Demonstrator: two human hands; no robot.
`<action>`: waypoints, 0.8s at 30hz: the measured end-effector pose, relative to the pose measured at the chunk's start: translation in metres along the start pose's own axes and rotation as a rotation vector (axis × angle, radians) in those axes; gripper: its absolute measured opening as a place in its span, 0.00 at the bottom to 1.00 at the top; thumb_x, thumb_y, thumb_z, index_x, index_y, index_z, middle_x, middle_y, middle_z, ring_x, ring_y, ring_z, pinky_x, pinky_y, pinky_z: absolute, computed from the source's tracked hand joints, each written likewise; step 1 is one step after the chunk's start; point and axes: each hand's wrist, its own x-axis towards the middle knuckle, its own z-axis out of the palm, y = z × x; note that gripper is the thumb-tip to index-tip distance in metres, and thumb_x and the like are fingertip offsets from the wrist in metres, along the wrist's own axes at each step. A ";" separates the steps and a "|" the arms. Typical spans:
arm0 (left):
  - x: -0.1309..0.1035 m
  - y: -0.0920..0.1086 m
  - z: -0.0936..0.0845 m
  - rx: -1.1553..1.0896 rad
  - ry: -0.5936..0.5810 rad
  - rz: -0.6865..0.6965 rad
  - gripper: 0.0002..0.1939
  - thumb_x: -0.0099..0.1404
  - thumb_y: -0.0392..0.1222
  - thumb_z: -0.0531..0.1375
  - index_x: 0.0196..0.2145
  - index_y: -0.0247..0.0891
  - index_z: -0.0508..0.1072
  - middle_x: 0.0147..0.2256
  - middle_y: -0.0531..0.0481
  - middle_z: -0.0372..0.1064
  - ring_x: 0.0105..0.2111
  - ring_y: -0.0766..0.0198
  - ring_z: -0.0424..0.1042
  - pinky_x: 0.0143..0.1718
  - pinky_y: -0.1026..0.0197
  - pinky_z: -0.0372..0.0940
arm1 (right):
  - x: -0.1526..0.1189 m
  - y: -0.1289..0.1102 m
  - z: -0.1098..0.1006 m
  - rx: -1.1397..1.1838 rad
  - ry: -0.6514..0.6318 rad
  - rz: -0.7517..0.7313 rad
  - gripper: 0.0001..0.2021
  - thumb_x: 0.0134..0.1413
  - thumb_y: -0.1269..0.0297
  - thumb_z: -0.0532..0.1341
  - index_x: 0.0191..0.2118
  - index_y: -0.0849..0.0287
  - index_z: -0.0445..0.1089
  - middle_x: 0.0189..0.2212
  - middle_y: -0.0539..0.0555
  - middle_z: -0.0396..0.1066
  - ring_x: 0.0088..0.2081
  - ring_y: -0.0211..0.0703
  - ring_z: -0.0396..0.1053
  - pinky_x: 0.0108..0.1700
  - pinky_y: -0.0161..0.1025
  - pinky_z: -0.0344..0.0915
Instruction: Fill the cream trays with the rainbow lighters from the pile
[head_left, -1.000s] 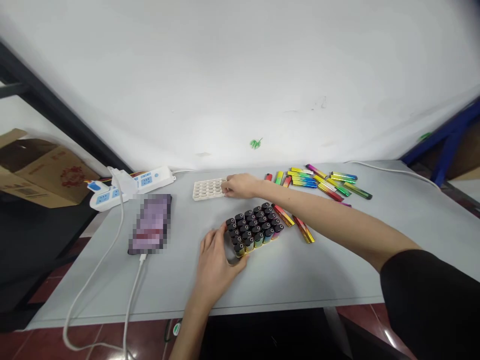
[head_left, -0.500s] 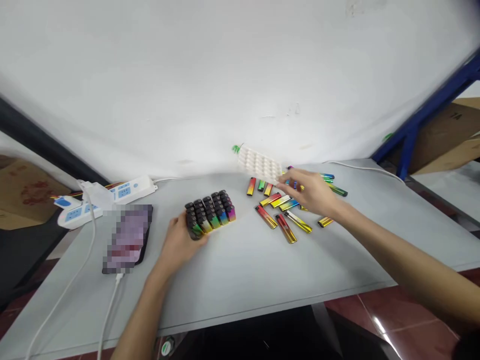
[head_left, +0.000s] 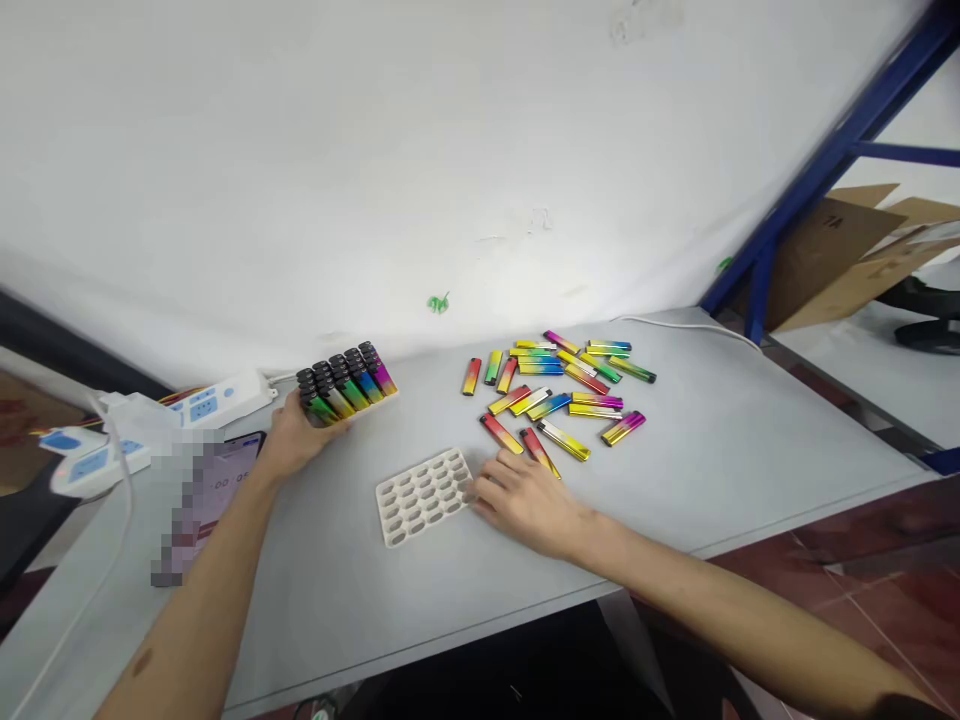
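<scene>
A block of upright lighters [head_left: 349,382] with black tops stands in a white holder at the left, near the wall. My left hand [head_left: 296,438] is closed round its left end and near side. In front, a white tray [head_left: 426,495] with rows of oval holes lies flat on the table, its holes unfilled. My right hand [head_left: 517,500] is at the tray's right edge, fingers curled against it, fingertips partly hidden. Several loose shiny lighters [head_left: 564,440], red, yellow, green, blue and purple, lie scattered behind and to the right of my right hand.
A phone [head_left: 214,490] lies at the left, beside a white power strip [head_left: 202,405] with cables. The wall [head_left: 465,200] rises behind the grey table [head_left: 712,450]. At the right are a blue metal frame [head_left: 761,270] and a cardboard box [head_left: 832,245].
The white tray has come down from the air near the wall to the table front, with my right hand. My left hand and the lighter block have shifted back and left.
</scene>
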 end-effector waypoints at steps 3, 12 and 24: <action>-0.013 0.014 -0.009 -0.011 -0.091 -0.122 0.42 0.61 0.54 0.66 0.61 0.25 0.54 0.57 0.35 0.65 0.58 0.40 0.65 0.56 0.42 0.64 | 0.005 0.015 -0.008 -0.049 0.017 0.101 0.12 0.68 0.67 0.53 0.38 0.58 0.73 0.35 0.57 0.73 0.38 0.47 0.67 0.39 0.43 0.61; -0.114 0.071 0.001 0.074 0.193 0.058 0.27 0.65 0.55 0.59 0.55 0.36 0.65 0.52 0.39 0.67 0.59 0.43 0.62 0.60 0.40 0.60 | 0.042 0.040 -0.002 -0.170 -0.039 0.382 0.13 0.65 0.62 0.56 0.40 0.66 0.74 0.38 0.67 0.74 0.45 0.58 0.65 0.46 0.50 0.61; -0.161 0.090 0.026 0.074 -0.187 0.357 0.20 0.69 0.52 0.58 0.54 0.41 0.68 0.55 0.43 0.68 0.58 0.48 0.65 0.59 0.42 0.63 | 0.025 0.022 -0.019 1.486 0.195 0.600 0.14 0.69 0.49 0.47 0.44 0.54 0.59 0.26 0.45 0.62 0.23 0.38 0.62 0.27 0.38 0.64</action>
